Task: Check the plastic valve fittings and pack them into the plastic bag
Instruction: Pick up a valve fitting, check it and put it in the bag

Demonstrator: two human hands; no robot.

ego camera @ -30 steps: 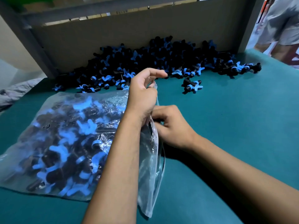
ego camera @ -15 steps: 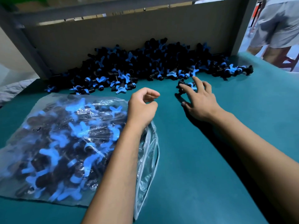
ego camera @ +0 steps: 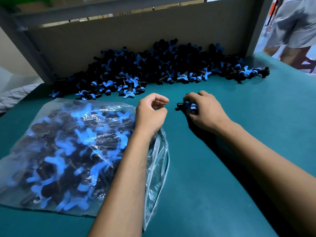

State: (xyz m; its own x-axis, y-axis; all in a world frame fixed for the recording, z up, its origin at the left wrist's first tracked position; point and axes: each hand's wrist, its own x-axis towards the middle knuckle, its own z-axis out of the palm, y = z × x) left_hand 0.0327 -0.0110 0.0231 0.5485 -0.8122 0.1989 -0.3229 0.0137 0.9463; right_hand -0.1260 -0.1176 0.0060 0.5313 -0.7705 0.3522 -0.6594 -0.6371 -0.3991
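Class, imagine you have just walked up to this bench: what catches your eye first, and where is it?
The long heap of black and blue valve fittings along the cardboard backboard stands out first. Next comes the plastic bag, bulging with fittings, lying at the left. Mid-table, the right hand holds fittings.

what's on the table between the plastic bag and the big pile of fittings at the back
Head view: a bare strip of green table separates the plastic bag from the pile.

Right hand (ego camera: 207, 111) gripping black-and-blue valve fittings (ego camera: 187, 105) just right of the bag (ego camera: 59, 151); left hand (ego camera: 151, 113) loosely curled at its mouth.
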